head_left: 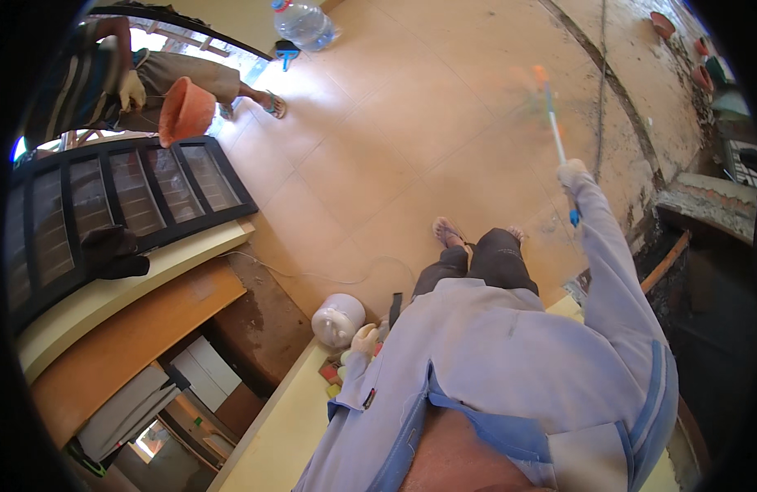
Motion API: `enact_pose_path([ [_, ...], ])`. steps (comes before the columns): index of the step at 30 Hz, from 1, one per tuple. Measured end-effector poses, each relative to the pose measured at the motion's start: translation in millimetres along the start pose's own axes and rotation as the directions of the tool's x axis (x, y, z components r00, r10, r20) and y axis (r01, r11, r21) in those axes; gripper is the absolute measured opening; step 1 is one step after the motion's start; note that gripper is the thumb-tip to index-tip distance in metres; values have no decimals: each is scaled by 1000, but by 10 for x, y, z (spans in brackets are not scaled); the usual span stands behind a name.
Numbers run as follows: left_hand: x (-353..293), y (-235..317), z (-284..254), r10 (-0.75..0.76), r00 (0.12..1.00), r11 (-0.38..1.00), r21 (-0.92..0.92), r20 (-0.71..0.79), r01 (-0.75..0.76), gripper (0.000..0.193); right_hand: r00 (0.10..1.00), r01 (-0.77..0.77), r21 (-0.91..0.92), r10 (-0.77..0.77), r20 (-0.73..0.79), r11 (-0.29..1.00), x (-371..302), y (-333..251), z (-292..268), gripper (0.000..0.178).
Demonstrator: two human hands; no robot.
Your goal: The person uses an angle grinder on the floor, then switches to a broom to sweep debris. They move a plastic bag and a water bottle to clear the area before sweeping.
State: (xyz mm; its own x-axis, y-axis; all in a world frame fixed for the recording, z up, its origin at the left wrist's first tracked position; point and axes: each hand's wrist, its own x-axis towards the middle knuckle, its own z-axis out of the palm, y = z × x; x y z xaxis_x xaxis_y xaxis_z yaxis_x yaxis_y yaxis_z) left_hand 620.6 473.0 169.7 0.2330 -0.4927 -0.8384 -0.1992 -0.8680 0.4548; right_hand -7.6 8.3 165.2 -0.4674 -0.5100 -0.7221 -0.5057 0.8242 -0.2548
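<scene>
Gripping a white stick (556, 135) in right grip (572, 174), upper right, over open tile floor (386, 123).
Edged upper right by a groove (605, 66); crowded upper left by a person (153, 78) and barred frame (118, 197); with left grip (364, 339) near a white tub (339, 318), cannot tell if closed.

Beige tiled floor (386, 123), glossy near the upper left where daylight comes in; dark groove (614, 82) curves along its right side. Left: black-framed window panel (132, 193), pale yellow ledge (59, 343), orange-brown wooden board (149, 344). Rough, broken concrete edge (714, 201) at right.
</scene>
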Motion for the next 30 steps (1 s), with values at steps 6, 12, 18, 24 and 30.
enact_pose_path([
  [6,32,477,295,-76,990,988,-124,115,90,44,832,177,192,-251,494,965,-1563,-51,-554,46],
  [12,-60,1505,402,-47,999,999,-11,15,48,44,341,324,163,-276,899,932,-1755,-657,1324,35],
  [18,-364,2304,482,20,993,1000,12,-119,-19,40,338,194,175,-233,912,965,-637,-1219,2998,19],
  [24,-447,2018,941,78,997,997,15,12,-78,40,517,-237,462,-291,805,855,1056,-34,227,11],
  [30,-281,2175,1607,-141,989,988,-66,-52,137,47,932,22,305,-130,339,952,1683,-184,-1475,21],
])
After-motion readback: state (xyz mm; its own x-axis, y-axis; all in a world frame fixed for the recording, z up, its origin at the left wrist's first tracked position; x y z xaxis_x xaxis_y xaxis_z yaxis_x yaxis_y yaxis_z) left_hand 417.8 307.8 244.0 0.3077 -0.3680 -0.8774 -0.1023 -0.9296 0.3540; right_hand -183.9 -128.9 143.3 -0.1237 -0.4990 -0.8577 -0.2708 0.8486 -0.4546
